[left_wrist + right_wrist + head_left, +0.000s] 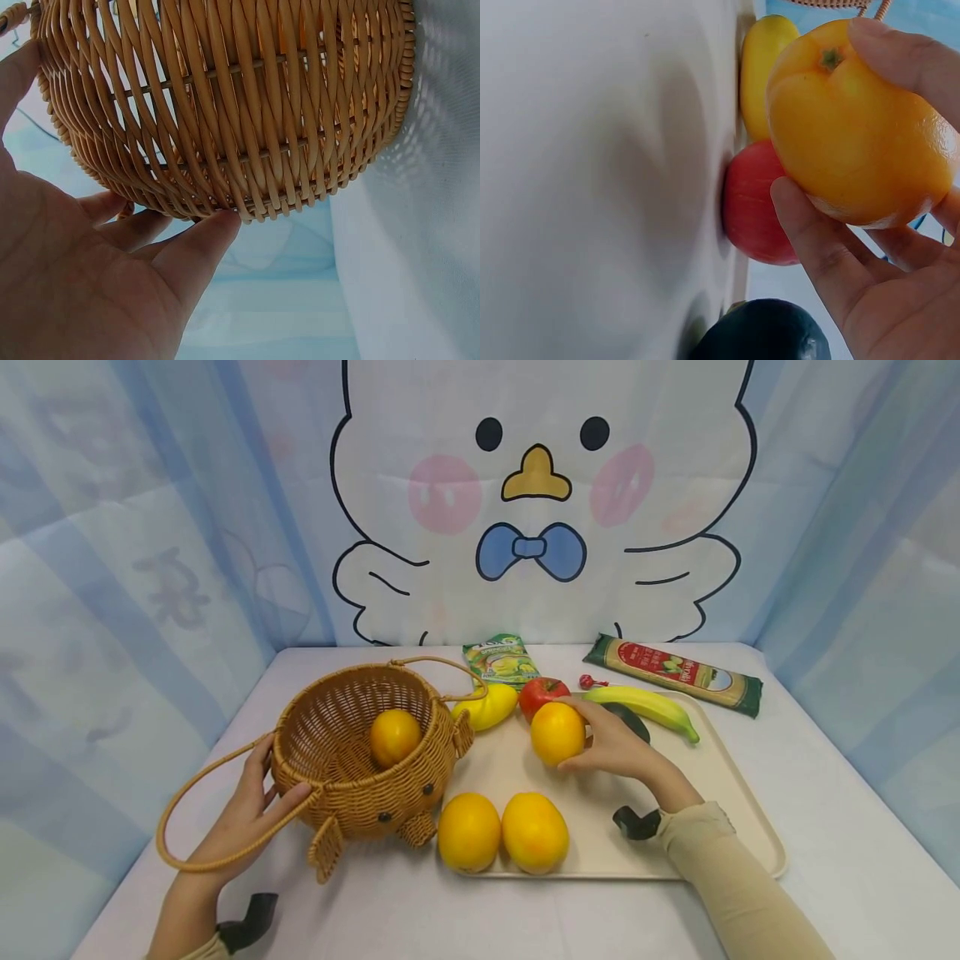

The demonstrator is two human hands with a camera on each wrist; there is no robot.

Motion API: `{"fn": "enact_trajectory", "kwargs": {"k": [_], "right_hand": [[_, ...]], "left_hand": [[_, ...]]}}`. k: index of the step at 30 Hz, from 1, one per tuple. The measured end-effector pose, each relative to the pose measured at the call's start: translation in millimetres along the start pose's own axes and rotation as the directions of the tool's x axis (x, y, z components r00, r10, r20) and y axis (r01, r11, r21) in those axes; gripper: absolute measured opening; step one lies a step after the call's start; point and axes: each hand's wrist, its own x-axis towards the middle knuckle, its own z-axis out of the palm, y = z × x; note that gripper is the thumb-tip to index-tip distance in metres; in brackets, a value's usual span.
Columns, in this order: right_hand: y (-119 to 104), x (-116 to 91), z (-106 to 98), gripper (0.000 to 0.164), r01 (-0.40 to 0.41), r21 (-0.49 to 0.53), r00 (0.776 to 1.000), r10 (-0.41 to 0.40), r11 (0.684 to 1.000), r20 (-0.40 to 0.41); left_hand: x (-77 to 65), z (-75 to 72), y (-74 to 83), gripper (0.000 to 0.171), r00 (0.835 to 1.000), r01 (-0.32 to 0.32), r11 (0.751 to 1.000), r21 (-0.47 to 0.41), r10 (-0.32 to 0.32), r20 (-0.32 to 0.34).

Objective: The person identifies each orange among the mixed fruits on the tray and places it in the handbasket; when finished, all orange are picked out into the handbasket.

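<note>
My right hand [611,739] grips an orange [557,733] over the tray [600,852]. The right wrist view shows the thumb and fingers around this orange [855,127], with a shadow on the tray surface beside it. Fingers of my left hand [243,814] rest against the outer left side of a wicker basket [360,802] with eyes and wing-like flaps. One of its looped handles crosses that hand. In the left wrist view, the fingertips [225,225] touch the weave and the palm stands off it. Another orange [395,737] lies inside the basket.
Two more oranges [469,832] sit at the tray's near left corner. Behind are a yellow mango-like fruit [487,706], a red apple [542,695], a dark green fruit [628,720] and a banana [648,706]. A green packet [501,660] and noodle pack [675,670] lie beyond.
</note>
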Motion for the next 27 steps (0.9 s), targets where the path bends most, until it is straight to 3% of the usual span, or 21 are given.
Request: {"fn": "enact_trajectory", "kwargs": {"k": [12,27], "right_hand": [[-0.2,0.3,-6.6,0.101,-0.038,0.001,0.999,0.038,0.999,-0.033],[-2.3,1.9,-9.7,0.095,-0.012,0.017,0.999,0.013,1.0,-0.053]], "left_hand": [[0.3,-0.1,0.4,0.087,1.0,0.005,1.0,0.004,-0.005,0.001],[0.3,-1.1,-0.6,0.087,1.0,0.009,1.0,0.008,-0.01,0.006]]}}
